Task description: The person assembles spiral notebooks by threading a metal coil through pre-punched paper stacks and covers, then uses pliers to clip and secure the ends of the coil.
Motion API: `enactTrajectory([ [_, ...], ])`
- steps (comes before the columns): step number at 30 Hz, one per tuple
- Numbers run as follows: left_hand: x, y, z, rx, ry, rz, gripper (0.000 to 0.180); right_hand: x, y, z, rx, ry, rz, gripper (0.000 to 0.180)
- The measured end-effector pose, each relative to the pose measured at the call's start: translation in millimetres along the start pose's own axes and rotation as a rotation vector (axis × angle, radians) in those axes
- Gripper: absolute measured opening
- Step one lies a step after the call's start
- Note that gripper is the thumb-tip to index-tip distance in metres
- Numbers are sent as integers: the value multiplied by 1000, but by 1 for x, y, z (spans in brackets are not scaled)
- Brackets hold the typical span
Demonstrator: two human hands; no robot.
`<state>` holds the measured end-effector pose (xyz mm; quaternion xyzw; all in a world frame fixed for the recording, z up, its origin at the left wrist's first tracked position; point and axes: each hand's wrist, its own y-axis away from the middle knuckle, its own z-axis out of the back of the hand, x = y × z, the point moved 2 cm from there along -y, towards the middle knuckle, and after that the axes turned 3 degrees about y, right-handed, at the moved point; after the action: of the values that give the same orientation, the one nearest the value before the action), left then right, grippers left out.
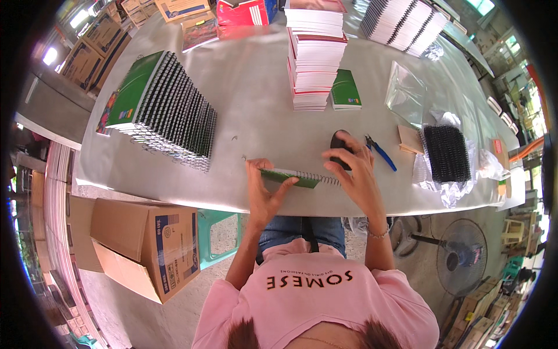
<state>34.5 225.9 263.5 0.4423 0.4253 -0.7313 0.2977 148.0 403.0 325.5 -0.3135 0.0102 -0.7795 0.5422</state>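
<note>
– At the near edge of the table [250,75], where do we locate the notebook?

– We find the notebook [307,182] between the left hand [264,195] and the right hand [360,174]. Its long axis runs left to right, roughly along the table edge, with the right end slightly closer to the body.

– What is the state of the hands?

– They are apart from each other. We see the left clamped on the notebook's left part, thumb on the near side. The right is arched over the black tool [338,141].

– Which relation do we check first?

– The line of the coil [331,181]. It follows the far edge of the notebook's right part and projects past the right end, toward the right hand. That hand is nearer the free end; the left is at the opposite end.

– Does the right hand touch the coil?

– From above, we are unable to confirm it; the fingers also hide part of the tool.

– Which items do we note alongside?

– Pliers [382,154] just right of the right hand, and spare coils [446,152] farther right.
</note>
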Motion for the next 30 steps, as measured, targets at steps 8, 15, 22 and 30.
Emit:
enactTrajectory([
  [8, -7, 19, -15, -166, -120, -85, 48, 36, 8, -19, 73, 3, 50, 23],
  [15, -11, 22, -9, -38, -204, -72, 28, 38, 17, -28, -51, -27, 89, 19],
  [22, -11, 17, -13, -57, -186, -118, 24, 39, 12, -26, 28, -81, 36, 21],
  [30, -6, 19, -13, -61, -187, -88, 25, 38, 9, -32, -28, -74, 116, 15],
])
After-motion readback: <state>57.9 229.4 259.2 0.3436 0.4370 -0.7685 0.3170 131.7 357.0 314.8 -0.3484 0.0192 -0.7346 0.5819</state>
